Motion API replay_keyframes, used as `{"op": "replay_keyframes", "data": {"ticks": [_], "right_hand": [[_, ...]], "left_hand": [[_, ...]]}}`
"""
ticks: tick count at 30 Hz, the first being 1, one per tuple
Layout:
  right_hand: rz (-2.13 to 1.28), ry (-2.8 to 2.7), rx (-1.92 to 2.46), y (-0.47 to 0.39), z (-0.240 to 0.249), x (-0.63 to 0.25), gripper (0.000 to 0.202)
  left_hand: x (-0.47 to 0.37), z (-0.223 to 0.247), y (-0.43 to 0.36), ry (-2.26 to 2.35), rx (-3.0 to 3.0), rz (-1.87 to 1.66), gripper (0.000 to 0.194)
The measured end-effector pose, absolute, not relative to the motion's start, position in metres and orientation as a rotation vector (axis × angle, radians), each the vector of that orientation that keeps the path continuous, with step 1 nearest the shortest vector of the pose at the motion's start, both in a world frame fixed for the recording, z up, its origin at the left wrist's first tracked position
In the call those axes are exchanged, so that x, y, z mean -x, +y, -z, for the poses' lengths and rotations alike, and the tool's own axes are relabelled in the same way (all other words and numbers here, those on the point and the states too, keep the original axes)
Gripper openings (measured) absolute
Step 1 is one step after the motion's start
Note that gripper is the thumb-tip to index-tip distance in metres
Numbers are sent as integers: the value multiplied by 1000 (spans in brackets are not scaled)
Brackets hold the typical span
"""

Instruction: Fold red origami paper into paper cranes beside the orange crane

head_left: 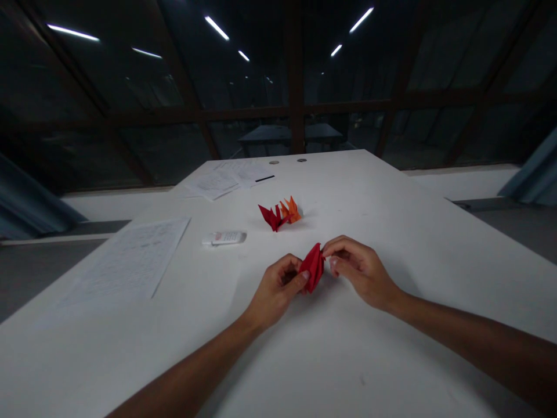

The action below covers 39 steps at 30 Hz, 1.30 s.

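A red folded-paper origami piece [313, 268] is pinched in my left hand [278, 288], thumb on its near face and the other fingers behind. It stands tilted just above the table, with pleats showing on its right side. My right hand [363, 270] is at its upper right, fingers curled but apart; the index fingertip is at the paper's edge, and whether it presses there I cannot tell. Beyond my hands, a finished-looking red origami crane [273, 218] sits close beside an orange origami crane [291, 210].
The white table [361, 371] carries a white packet or case [224, 238] at left. Written paper sheets [130, 261] lie along the left side, with more papers [217, 181] and a black strip [264, 179] farther back. Two small round objects, one a dark disc [301, 160], lie at the far edge.
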State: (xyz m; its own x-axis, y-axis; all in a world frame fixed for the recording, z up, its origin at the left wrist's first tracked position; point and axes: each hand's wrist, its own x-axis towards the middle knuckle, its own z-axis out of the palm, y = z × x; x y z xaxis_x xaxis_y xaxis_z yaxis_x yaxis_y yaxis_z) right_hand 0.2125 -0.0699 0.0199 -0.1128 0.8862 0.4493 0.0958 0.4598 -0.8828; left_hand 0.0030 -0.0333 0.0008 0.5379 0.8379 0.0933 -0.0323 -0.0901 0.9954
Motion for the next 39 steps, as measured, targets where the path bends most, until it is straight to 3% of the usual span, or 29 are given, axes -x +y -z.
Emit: {"op": "replay_keyframes", "data": {"ticks": [22,29,39], "right_hand": [[-1022,-1361,1029,-66,-19,-212,11],[-936,-1385,1025,-64,-18,-213,7],[-826,-1542,1058,-73,-28,-211,16]], "left_hand": [[-4,0,-38,902,-1771,-921,18],[-4,0,-39,897,-1760,-920,20],[-4,-1,-35,869,-1666,-957,19]]}}
